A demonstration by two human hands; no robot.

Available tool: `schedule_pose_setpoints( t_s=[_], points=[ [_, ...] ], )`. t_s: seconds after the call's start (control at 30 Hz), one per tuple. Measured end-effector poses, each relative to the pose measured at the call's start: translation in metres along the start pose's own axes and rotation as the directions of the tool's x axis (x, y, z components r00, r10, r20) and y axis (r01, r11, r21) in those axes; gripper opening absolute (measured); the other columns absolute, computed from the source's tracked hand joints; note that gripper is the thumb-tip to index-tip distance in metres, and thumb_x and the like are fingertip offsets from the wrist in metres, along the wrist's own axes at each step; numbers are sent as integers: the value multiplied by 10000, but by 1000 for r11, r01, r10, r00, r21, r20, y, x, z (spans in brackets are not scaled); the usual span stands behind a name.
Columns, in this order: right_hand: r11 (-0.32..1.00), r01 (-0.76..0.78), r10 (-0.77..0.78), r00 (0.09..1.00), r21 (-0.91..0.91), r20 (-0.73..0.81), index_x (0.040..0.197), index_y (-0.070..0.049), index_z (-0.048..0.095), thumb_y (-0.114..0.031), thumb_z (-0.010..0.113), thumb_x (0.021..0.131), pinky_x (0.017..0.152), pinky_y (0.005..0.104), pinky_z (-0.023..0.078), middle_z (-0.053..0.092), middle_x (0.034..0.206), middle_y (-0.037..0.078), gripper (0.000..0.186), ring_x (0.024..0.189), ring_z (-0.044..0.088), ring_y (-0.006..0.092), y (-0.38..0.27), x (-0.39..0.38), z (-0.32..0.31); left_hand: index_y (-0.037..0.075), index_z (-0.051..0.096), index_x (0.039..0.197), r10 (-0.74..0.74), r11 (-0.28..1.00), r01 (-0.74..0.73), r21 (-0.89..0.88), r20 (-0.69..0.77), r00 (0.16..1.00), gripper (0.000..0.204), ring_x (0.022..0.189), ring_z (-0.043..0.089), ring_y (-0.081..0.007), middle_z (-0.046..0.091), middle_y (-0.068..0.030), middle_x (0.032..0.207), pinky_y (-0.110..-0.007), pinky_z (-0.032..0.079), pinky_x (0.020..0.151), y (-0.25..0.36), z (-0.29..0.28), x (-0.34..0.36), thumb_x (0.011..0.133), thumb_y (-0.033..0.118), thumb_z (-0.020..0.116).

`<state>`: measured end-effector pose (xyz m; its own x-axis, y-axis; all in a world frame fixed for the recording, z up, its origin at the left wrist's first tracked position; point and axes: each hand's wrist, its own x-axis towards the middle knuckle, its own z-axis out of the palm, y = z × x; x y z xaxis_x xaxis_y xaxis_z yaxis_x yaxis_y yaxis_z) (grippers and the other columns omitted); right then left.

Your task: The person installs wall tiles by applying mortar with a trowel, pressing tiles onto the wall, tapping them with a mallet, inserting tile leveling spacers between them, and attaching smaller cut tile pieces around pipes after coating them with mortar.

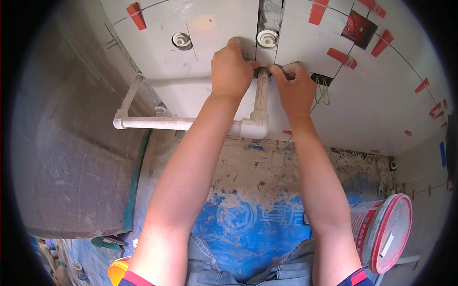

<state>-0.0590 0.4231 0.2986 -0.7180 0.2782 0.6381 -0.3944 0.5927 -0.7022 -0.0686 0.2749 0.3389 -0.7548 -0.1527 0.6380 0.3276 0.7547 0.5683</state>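
Both my hands are raised to the white-tiled wall, one on each side of a white plastic pipe [261,97] where it meets the wall. My left hand [232,69] is closed, its fingertips beside the pipe's wall end. On the other side, my right hand [295,86] has thumb and fingers pinched together close to the pipe. Whatever the fingers grip is mostly hidden. A narrow white tile strip [265,55] shows between the hands, below a round white pipe fitting [267,38]. The pipe bends at an elbow [255,127] into a level run [160,123] toward the left.
Red tile wedges [341,57] sit along the tile joints. A second fitting [181,41] is at upper left, a red electrical box [359,29] at upper right. Wires [322,90] poke from a hole. A lidded bucket [392,233] stands right, a yellow bucket [118,271] left.
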Motion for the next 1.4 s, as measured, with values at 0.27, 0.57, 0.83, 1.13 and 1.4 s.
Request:
schedule_pose_setpoints(
  t_s=[0.27, 0.57, 0.83, 1.13, 1.4],
  points=[
    [999, 52, -52, 998, -10, -29, 731, -24, 622, -332, 818, 772, 582, 335, 510, 670, 655, 108, 368, 581, 652, 244, 0, 2, 3, -3, 569, 781, -8, 1000, 9, 26, -7, 1000, 348, 667, 659, -293, 665, -141, 716, -364, 526, 639, 0, 1, 1, 654, 125, 867],
    [999, 45, -45, 999, 8, -26, 721, -25, 623, -334, 816, 777, 566, 331, 500, 666, 643, 100, 369, 566, 644, 231, -3, 2, 3, -6, 583, 789, 10, 1000, -10, 21, -28, 1000, 344, 670, 668, -288, 673, -137, 721, -358, 532, 641, -1, 2, 2, 650, 124, 869],
    [1000, 22, -22, 998, 8, -53, 716, -30, 639, -370, 805, 784, 562, 326, 503, 667, 628, 93, 385, 552, 643, 211, -8, 4, 6, 2, 569, 691, -111, 987, 110, -120, -2, 994, 353, 509, 542, -194, 616, -92, 603, -335, 476, 529, 5, -3, 2, 679, 175, 877],
    [999, 33, -34, 997, -8, -64, 707, -36, 635, -407, 808, 771, 555, 332, 499, 655, 613, 89, 414, 539, 634, 235, -6, 4, 10, -10, 569, 749, -123, 987, 128, -97, 58, 991, 311, 643, 651, -315, 650, -160, 683, -391, 534, 634, 6, -5, 3, 694, 122, 844],
    [999, 46, -47, 997, -16, -66, 702, -40, 632, -413, 807, 771, 556, 333, 496, 652, 613, 89, 419, 540, 630, 232, -6, 4, 10, 10, 562, 674, -66, 994, 64, -85, -29, 997, 358, 511, 539, -201, 609, -87, 594, -344, 471, 533, 3, -1, 3, 666, 173, 881]
  ],
)
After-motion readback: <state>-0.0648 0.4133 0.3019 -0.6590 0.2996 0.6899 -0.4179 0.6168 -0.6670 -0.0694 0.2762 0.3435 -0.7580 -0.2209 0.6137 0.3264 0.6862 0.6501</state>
